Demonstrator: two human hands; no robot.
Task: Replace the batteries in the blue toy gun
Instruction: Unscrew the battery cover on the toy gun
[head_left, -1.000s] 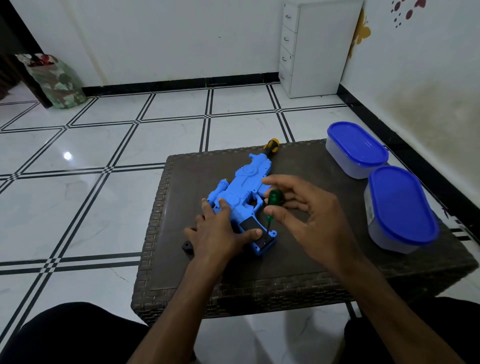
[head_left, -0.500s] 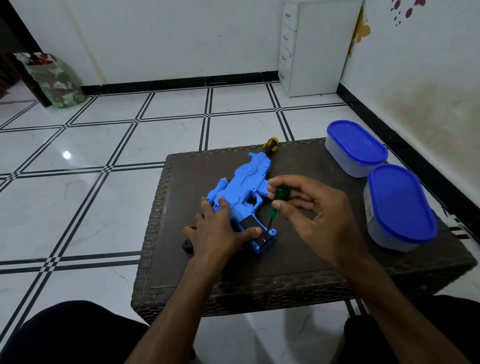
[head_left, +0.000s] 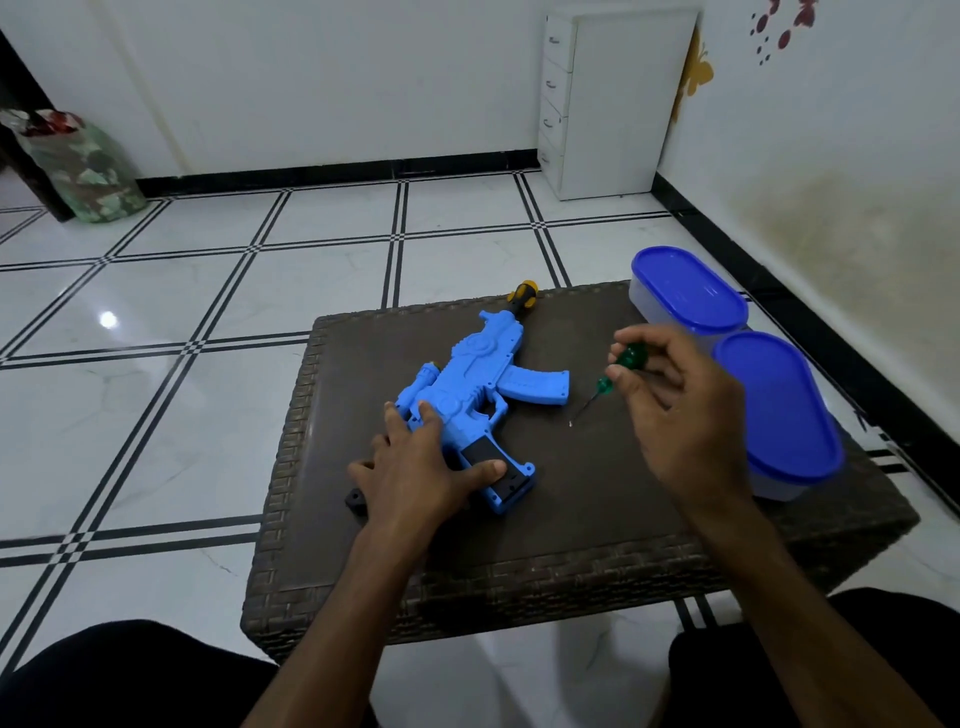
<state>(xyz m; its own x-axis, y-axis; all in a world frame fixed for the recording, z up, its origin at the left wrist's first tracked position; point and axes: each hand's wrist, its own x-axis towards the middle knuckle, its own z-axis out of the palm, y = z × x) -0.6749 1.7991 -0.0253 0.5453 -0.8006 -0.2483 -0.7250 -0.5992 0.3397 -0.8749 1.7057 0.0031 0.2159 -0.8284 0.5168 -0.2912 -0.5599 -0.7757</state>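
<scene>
The blue toy gun (head_left: 483, 382) lies flat on the dark wicker table (head_left: 597, 509), muzzle pointing away, with a black panel on its grip near me. My left hand (head_left: 421, 467) rests flat on the gun's rear and grip, thumb across the black panel. My right hand (head_left: 680, 410) pinches a small green-handled screwdriver (head_left: 621, 366) to the right of the gun. The screwdriver's thin tip points down at the table, clear of the toy.
Two tubs with blue lids (head_left: 685, 293) (head_left: 776, 402) stand along the table's right edge. A small black piece (head_left: 357, 501) lies left of my left wrist. A yellow-black screwdriver handle (head_left: 522, 293) shows behind the muzzle. A white drawer cabinet (head_left: 608, 98) stands by the far wall.
My right hand has lifted the green screwdriver off the gun's grip and carried it to the right. The left hand stays on the gun.
</scene>
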